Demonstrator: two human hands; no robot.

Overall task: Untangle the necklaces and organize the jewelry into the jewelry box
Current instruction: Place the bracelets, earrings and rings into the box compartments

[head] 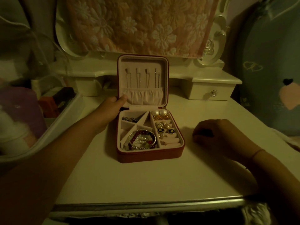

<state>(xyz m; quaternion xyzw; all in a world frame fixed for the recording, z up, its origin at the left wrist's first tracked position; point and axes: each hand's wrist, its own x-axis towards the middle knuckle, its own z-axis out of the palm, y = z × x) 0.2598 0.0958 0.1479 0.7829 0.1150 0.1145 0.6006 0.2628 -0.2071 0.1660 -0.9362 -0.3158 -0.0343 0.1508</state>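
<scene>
Propping the lid [142, 62] upright, the left hand [112, 109] grips its left edge w/ the thumb pressed on the lining just beside the gathered pouch [144, 96]. The other fingers are hidden behind. This is prob. to stop the lid flopping shut or backward while the contents are on show.

The jewelry box [149, 155] sits mid-frame on the table [146, 181], base toward the viewer. Four necklaces [138, 77] hang straight and separate from hooks in the lid, tails tucked into the pouch, which is what keeps chains from knotting again.

In the base, the beaded bracelets [141, 140] are coiled in the big lower-left compartment. Some dark pieces [129, 119] lie in the upper-left one. The pearl earrings [159, 112] are at the top right, w/ small studs [165, 130] seated along the ring rolls below.

The right hand [215, 135] rests on the table just right of the box, not touching it. Its fingers are curled under, but it's too dark to tell if they hold anything.

Judging by the layout, sorting looks approx. done.

A plastic bin [65, 120] is at left of frame, and a small drawer [211, 93] sits at upper right.
</scene>
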